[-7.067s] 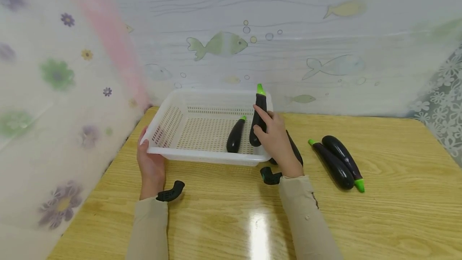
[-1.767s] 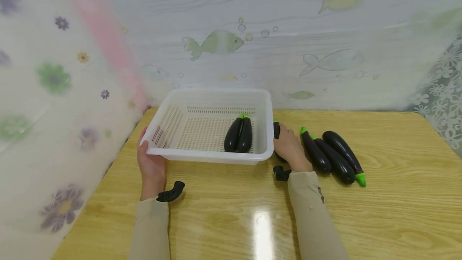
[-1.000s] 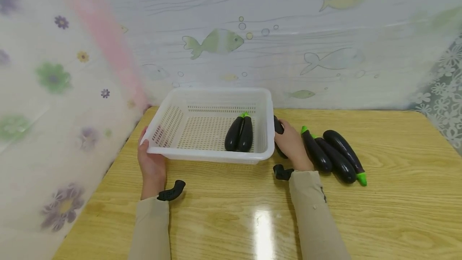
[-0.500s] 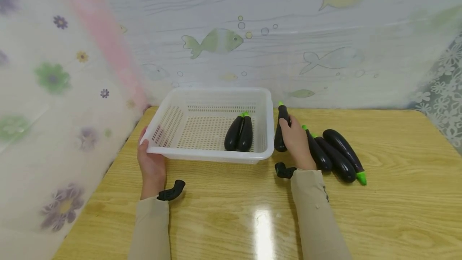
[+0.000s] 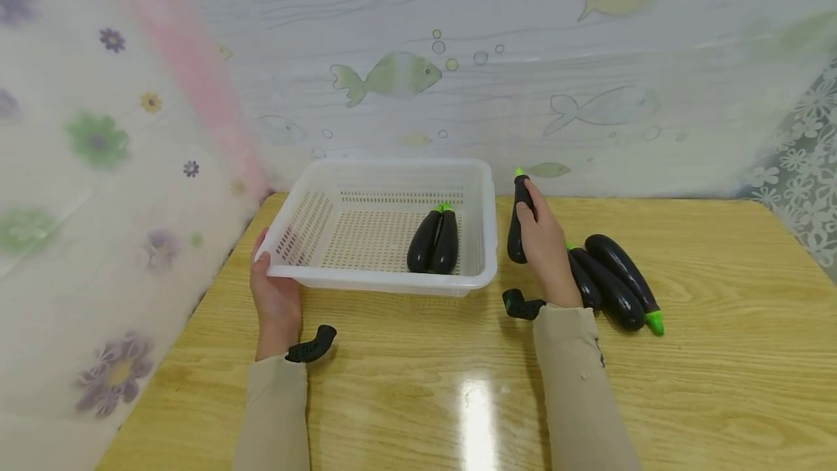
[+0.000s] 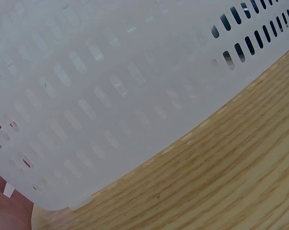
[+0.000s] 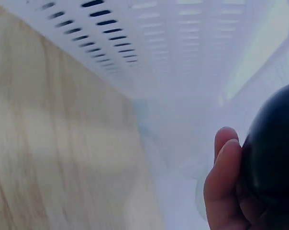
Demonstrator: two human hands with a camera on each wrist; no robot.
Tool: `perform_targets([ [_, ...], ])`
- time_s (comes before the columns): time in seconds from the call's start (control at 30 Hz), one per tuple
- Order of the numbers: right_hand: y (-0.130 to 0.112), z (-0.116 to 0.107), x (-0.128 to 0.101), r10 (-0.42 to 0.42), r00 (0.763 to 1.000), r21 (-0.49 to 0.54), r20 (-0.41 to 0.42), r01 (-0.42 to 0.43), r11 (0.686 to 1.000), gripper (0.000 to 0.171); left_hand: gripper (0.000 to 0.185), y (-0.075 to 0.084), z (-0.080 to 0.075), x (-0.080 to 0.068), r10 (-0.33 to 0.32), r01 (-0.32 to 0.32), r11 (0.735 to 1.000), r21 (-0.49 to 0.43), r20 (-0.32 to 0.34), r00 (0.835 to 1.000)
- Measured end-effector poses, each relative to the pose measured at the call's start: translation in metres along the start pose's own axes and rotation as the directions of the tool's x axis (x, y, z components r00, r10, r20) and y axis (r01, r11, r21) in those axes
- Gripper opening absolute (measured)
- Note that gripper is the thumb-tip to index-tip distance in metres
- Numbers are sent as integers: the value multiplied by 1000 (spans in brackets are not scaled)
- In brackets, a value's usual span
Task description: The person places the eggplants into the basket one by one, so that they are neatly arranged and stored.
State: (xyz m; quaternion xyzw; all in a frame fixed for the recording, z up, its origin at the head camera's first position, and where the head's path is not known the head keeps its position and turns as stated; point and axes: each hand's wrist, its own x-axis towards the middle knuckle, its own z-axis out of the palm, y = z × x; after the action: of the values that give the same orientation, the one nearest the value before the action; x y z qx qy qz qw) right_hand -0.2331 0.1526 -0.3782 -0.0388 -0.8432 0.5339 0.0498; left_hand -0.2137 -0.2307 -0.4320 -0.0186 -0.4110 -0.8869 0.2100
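My right hand (image 5: 544, 247) grips a dark purple eggplant (image 5: 519, 218) with a green stem, held nearly upright just right of the white perforated basket (image 5: 307, 227). In the right wrist view that eggplant (image 7: 273, 143) fills the right edge, a fingertip (image 7: 223, 167) pressed against it, with the basket wall (image 7: 149, 43) close behind. My left hand (image 5: 273, 295) grips the basket's near left corner. Two eggplants (image 5: 434, 241) lie side by side inside the basket. The left wrist view shows only the basket's wall (image 6: 101, 100) and the wooden table (image 6: 221, 177).
Two more eggplants (image 5: 615, 282) lie on the yellow wooden table (image 5: 719, 355) just right of my right hand. A curtain with fish patterns hangs behind the table and a flowered one hangs on the left. The basket stands at the table's far left.
My right hand has picked an eggplant off the table beside the basket and raised it, stem up. The left hand and the basket have stayed in place.
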Motion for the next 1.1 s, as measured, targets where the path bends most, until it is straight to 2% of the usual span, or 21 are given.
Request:
perform_targets([
  [0.27, -5, -2, -2, -71, 997, 35, 9, 71, 997, 62, 47, 0, 0, 0, 5, -5, 1000, 6, 10, 1000],
  [0.5, -13, -4, -4, -192, 981, 83, 13, 190, 978, 50, 47, -1, -1, 1, 7, -7, 1000, 19, 10, 1000],
  [0.67, -21, -3, -7, -212, 977, 116, 11, 209, 971, 46, 47, -1, -1, 1, -1, 1, 1000, 11, 6, 1000],
  [1.1, -38, 9, -13, -276, 961, -4, 10, 276, 961, 49, 46, -1, -2, 2, 3, -3, 1000, 27, 6, 1000],
])
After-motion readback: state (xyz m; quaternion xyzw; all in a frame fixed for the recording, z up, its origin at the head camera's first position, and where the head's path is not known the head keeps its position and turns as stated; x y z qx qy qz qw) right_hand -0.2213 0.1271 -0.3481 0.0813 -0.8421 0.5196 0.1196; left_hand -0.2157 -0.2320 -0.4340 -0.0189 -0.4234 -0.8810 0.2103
